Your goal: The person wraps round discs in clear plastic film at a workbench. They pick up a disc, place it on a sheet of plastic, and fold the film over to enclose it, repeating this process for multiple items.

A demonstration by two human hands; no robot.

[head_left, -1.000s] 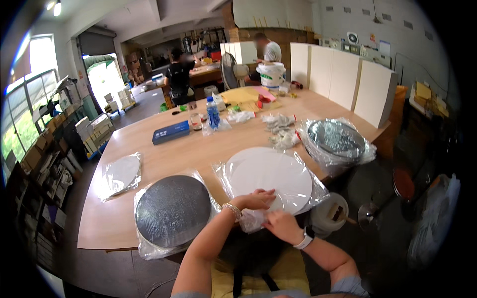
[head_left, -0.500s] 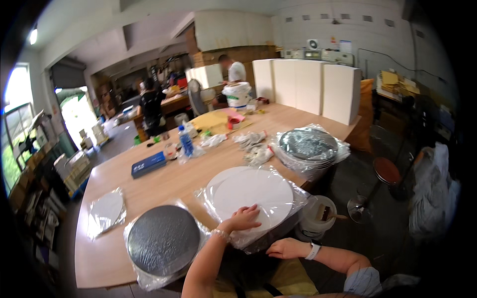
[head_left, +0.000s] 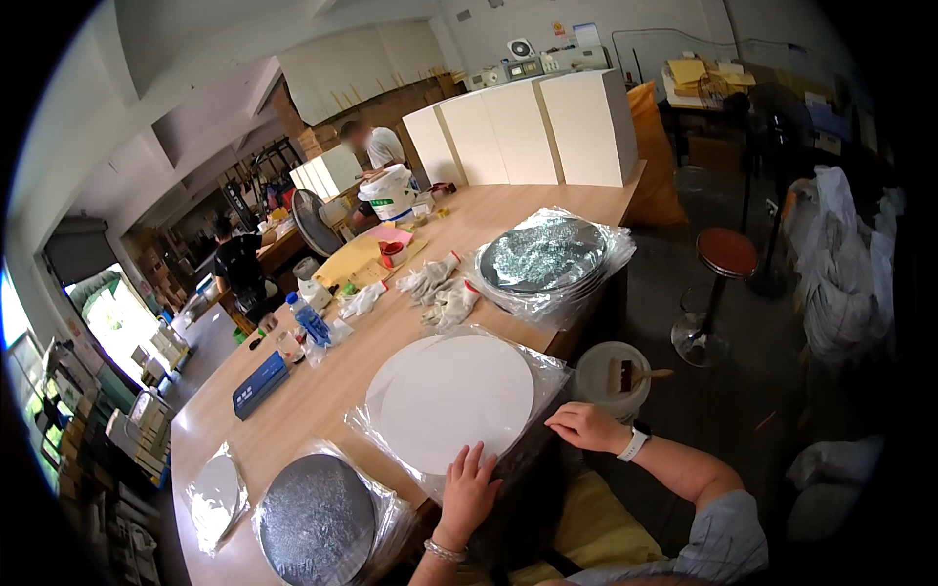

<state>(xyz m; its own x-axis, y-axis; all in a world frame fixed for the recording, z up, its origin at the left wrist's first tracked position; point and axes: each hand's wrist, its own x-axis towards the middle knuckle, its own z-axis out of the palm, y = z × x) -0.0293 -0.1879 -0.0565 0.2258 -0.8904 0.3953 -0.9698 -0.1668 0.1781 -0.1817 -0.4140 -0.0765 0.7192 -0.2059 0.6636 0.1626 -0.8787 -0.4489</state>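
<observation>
Your left hand (head_left: 471, 490) lies spread on the plastic-wrapped white disc (head_left: 455, 400), near side; whether your curled right hand (head_left: 592, 427) grips anything, I can't tell.

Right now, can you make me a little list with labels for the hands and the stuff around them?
Left hand: spread at the big white disc's near edge
Right hand: near the disc's clear plastic; can't tell if touching
Left side: gray disc, small white disc
Behind: gloves, blue box, bottle
Right side: bucket with brush, red stool
</observation>
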